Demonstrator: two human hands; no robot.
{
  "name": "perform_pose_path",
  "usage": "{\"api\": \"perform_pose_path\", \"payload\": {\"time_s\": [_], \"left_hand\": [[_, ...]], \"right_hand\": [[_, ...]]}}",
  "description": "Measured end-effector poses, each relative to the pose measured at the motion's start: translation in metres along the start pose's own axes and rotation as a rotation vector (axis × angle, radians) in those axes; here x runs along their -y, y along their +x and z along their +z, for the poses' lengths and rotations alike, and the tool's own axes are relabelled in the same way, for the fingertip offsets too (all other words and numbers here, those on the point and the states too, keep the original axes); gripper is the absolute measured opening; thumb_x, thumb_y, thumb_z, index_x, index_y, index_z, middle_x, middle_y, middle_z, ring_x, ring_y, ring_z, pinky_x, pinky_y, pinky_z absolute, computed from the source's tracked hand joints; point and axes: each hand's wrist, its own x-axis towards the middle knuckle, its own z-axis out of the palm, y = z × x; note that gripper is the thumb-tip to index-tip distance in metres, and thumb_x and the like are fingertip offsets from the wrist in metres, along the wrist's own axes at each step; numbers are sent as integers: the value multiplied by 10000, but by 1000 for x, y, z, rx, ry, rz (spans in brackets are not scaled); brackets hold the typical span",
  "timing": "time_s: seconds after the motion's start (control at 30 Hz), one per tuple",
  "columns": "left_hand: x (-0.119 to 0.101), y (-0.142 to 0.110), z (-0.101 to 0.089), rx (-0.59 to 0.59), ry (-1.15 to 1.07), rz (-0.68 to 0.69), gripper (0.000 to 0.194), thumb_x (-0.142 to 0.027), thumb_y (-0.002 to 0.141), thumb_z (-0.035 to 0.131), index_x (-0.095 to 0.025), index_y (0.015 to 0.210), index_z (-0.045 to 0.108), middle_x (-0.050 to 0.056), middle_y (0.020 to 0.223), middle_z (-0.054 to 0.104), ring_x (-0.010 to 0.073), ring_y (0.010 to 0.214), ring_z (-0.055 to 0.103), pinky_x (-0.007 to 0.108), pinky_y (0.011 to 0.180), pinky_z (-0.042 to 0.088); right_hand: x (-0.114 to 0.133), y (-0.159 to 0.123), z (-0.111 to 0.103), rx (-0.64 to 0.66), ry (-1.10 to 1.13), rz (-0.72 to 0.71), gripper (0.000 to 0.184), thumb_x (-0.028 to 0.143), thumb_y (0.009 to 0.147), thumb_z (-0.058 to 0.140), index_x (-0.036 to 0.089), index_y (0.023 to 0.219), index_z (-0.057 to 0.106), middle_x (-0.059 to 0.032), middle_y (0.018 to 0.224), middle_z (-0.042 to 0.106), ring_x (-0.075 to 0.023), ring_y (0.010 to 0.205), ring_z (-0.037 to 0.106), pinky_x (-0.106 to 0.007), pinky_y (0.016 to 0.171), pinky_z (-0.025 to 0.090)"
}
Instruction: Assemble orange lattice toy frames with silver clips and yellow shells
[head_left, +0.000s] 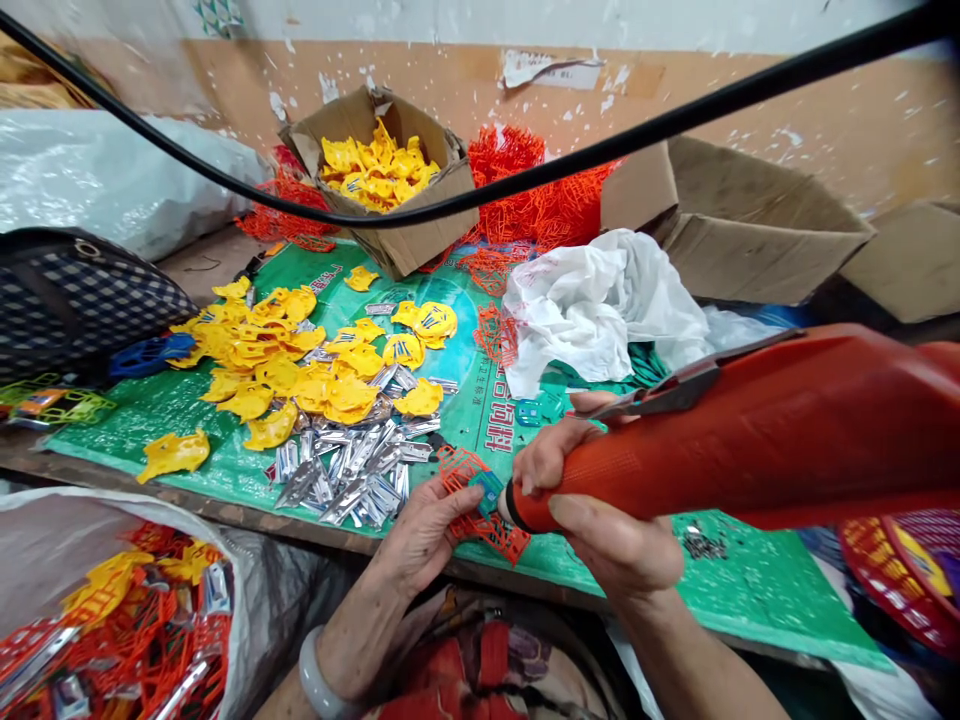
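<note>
My right hand (626, 545) is wrapped round a red power screwdriver (720, 430), its tip pointing left and down. The tip meets a small teal plastic part (487, 490) lying on an orange lattice plastic piece (514, 540); whether a screw sits under it is hidden. With thumb and fingers, my left hand (420, 530) pinches the orange piece at its left side, just above the table's front edge. Close to that hand lies a heap of shiny silver metal pieces (345, 470). Behind them are many yellow plastic parts (277, 375), some with silver pieces on them.
A cardboard box (427, 235) of yellow parts stands at the back, beside heaped orange lattices (555, 195). A white bag (600, 300) lies right of centre. Small dark screws (705, 542) are scattered at right. A filled sack (247, 560) stands front left. A black cable (517, 185) crosses overhead.
</note>
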Motion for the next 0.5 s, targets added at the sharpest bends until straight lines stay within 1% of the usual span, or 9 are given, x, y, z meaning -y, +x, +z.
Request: {"api": "perform_pose_path", "payload": {"time_s": [0.1, 0.17, 0.2, 0.27, 0.33, 0.43, 0.5], "left_hand": [[-1, 0, 0, -23, 21, -8, 209, -142, 710, 765, -153, 918, 743, 52, 916, 755, 186, 800, 677, 298, 793, 517], [-3, 0, 1, -21, 33, -10, 192, -161, 707, 776, -150, 896, 746, 62, 939, 755, 205, 840, 682, 307, 806, 516], [-3, -1, 2, -11, 33, -10, 192, -172, 707, 781, -150, 895, 747, 67, 954, 754, 214, 865, 683, 310, 816, 515], [-4, -1, 3, 5, 21, -5, 220, -200, 711, 793, -153, 922, 750, 71, 971, 753, 219, 890, 683, 309, 828, 514], [-3, -1, 2, 7, 12, -3, 264, -235, 715, 805, -157, 961, 749, 70, 962, 753, 211, 873, 684, 301, 811, 518], [0, -2, 1, -25, -1, -7, 322, -279, 692, 835, -150, 975, 752, 62, 897, 754, 193, 815, 685, 275, 758, 526], [2, -2, 0, -58, -7, -11, 349, -279, 675, 850, -145, 982, 754, 55, 873, 755, 181, 792, 687, 259, 743, 530]], "right_hand": [[-2, 1, 1, 38, 43, -24, 458, 252, 677, 732, 341, 1097, 572, 50, 683, 585, -176, 609, 560, -399, 661, 511], [-4, 1, 2, 48, 46, -21, 488, 248, 677, 720, 370, 1121, 559, 54, 681, 585, -178, 594, 553, -396, 626, 508], [-4, 1, 2, 48, 37, -15, 482, 255, 670, 722, 364, 1113, 566, 53, 675, 582, -180, 591, 553, -397, 619, 511], [-5, 0, 2, 51, 11, -2, 427, 270, 652, 736, 330, 1052, 598, 45, 664, 573, -182, 597, 557, -402, 625, 520], [-6, 0, 2, 55, -24, 8, 337, 284, 640, 750, 298, 954, 628, 32, 660, 569, -184, 617, 561, -402, 643, 528], [-6, -1, 2, 51, -58, 5, 227, 312, 637, 758, 272, 826, 640, 15, 656, 568, -193, 652, 564, -408, 676, 534], [-6, -1, 1, 42, -54, -2, 215, 326, 636, 763, 266, 798, 635, 15, 653, 568, -193, 660, 566, -412, 698, 533]]}}
